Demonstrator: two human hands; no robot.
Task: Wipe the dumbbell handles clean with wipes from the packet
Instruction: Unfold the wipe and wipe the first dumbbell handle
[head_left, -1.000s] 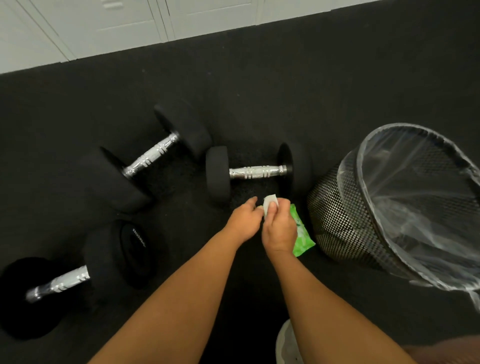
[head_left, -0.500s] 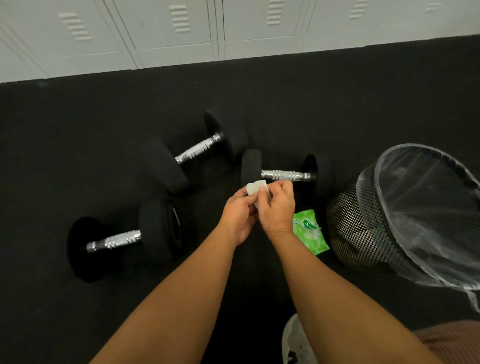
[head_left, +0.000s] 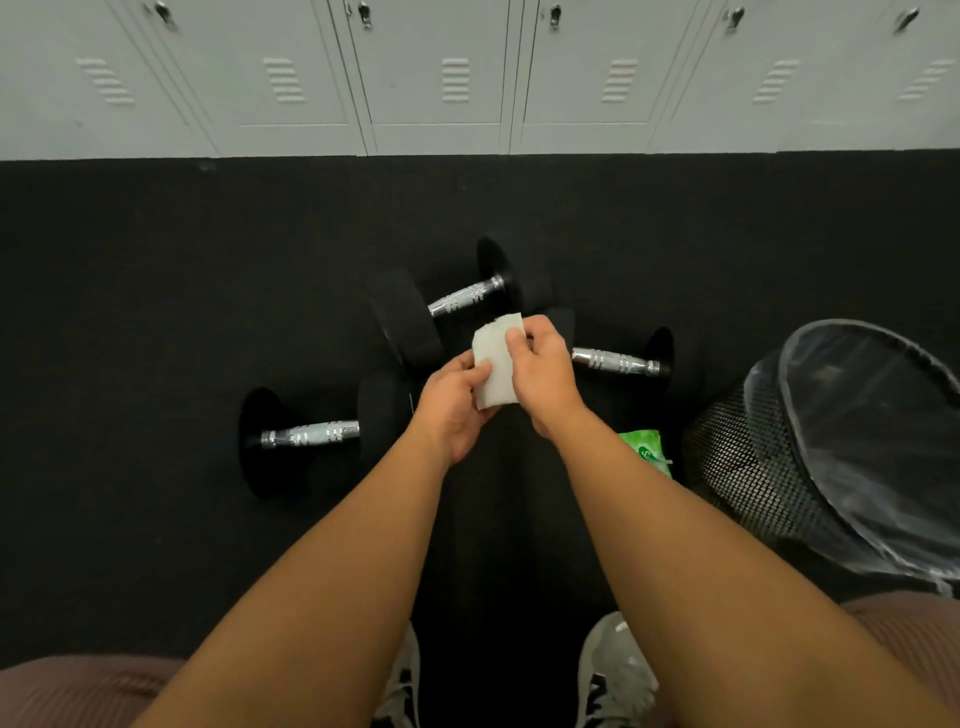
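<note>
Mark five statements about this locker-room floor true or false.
1. Three dumbbells lie on the black floor. True.
2. The left hand and right hand both hold a white wipe. True.
3. The wipe is pressed onto a dumbbell handle. False: it is held up between the hands, on no handle.
4. The green packet lies on the floor beside the mesh bin. True.
5. The bin has no liner. False: clear plastic lines it.
</note>
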